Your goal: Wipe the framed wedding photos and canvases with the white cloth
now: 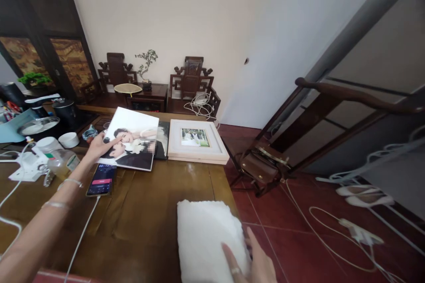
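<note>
My left hand (98,147) grips the left edge of a white photo panel (134,119) printed with a couple, its thumb over the front. The panel rests tilted on a dark picture (162,137), which it partly covers. A phone (99,181) with a lit screen lies just below it, on a white cable. Near the table's right edge, my right hand (254,261) is closed around the right side of a folded white cloth (207,230), thumb on top. Its other fingers are partly hidden and blurred. A framed photo (195,139) lies flat beside the panel.
A plastic jar (58,157), a white cup (68,139) and a power strip (25,168) crowd the left side of the wooden table (142,216). To the right stands a wooden chair (285,128) with a brown bag (259,166). Cables lie on the red-tiled floor.
</note>
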The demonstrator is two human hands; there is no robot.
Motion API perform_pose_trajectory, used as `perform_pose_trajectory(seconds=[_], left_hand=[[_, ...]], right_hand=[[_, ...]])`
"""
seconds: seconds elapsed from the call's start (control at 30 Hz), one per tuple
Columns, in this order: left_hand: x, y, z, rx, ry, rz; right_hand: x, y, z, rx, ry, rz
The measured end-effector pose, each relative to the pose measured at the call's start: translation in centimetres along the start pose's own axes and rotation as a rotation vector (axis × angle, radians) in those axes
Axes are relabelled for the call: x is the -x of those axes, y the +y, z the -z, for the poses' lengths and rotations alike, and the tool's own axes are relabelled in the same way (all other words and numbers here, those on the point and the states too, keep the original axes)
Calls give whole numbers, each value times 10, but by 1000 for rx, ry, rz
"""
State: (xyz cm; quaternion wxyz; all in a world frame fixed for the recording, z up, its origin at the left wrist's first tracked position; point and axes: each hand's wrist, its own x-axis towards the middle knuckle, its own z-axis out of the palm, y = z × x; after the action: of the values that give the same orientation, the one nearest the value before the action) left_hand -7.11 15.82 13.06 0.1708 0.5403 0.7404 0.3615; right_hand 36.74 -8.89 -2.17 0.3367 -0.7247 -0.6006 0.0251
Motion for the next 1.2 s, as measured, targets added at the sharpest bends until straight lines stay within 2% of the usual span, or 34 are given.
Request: perform_pose_trajectory(seconds=[0.1, 0.17, 0.23, 0.33, 0.4, 0.53, 0.6, 0.73, 0.8, 0.9, 1.03, 1.1, 1.2], left_hand=[[34, 1, 25, 152, -132, 27], [55, 4, 39, 213, -169, 128], [73, 7, 50, 245, -174, 156], [94, 11, 56, 275, -273, 127], [104, 13, 53, 291, -354, 118], [112, 14, 31, 275, -482, 51], [112, 15, 15, 260, -550, 20], [107, 19, -19, 206, -754, -100], [101, 22, -34, 188, -849, -187], [93, 30, -53, 139, -960, -265], [82, 40, -73, 108, -1074, -301], [78, 42, -83, 102, -1118, -307], [70, 41, -98, 96, -1167, -339]], right_hand=[[-9, -6, 1, -105, -81, -93], [-13, -13, 1, -213, -111, -145], [-15, -20, 4, -317, -98, -209], [-18, -24, 14, -501, -58, -301], [-22, -21, 27, -652, -60, -329], [-30, -9, 59, -873, -104, -415], [-34, -7, 73, -930, -70, -443], [-48, -24, 85, -1055, -12, -360], [-60, -40, 81, -1123, -69, -286], [-81, -59, 63, -1178, -200, -183], [-101, -56, 29, -1085, -313, -66], [-102, -48, 16, -923, -286, -6], [-91, -39, 8, -505, -74, 85]])
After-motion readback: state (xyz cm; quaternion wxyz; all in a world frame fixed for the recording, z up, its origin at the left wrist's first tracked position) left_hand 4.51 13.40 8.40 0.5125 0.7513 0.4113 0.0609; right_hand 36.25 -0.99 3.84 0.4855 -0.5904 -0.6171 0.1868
